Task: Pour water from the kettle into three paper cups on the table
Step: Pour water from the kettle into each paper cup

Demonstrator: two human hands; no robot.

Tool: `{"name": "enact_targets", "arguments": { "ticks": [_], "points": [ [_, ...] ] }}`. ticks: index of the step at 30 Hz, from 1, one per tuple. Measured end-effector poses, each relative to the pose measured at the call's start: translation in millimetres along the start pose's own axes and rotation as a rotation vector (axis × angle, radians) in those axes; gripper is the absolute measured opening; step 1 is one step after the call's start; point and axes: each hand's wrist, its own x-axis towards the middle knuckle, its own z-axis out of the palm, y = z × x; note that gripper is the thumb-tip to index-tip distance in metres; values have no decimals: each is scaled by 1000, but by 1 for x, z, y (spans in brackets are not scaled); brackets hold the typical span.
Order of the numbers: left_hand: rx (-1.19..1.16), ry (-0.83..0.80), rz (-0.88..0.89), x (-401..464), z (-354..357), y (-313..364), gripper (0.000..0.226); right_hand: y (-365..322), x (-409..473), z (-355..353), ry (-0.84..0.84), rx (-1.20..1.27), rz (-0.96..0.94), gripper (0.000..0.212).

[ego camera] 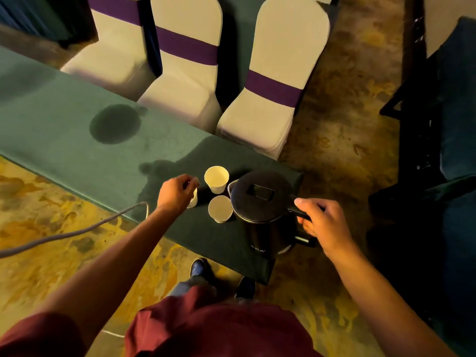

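A black electric kettle [260, 202] stands upright on the green tablecloth [77, 140], lid shut, spout toward the cups. My right hand [322, 222] is wrapped around its handle on the right side. Two white paper cups stand just left of the kettle: the far cup [216, 178] and the near cup [219, 208], which touches the kettle's side. A third paper cup [193, 198] sits further left, mostly hidden under my left hand [177, 193], whose fingers close over its rim.
Dark wet patches [115, 124] mark the cloth left of the cups. Three white-covered chairs with purple bands [273, 86] line the table's far side. A grey cable [77, 231] hangs off the near edge. The table's right end lies just beyond the kettle.
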Motion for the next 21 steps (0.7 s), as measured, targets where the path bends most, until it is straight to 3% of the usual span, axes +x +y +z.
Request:
{"name": "enact_targets", "arguments": {
  "ticks": [5, 10, 16, 21],
  "points": [
    [209, 145, 51, 33, -3, 9, 34, -10, 14, -4, 32, -76, -37, 41],
    [354, -57, 139, 72, 0, 5, 36, -19, 36, 7, 91, -156, -45, 34],
    [351, -250, 183, 92, 1, 8, 35, -26, 57, 29, 101, -297, -14, 46],
    [297, -381, 197, 107, 5, 10, 31, -27, 67, 38, 73, -377, 37, 35]
  ]
}}
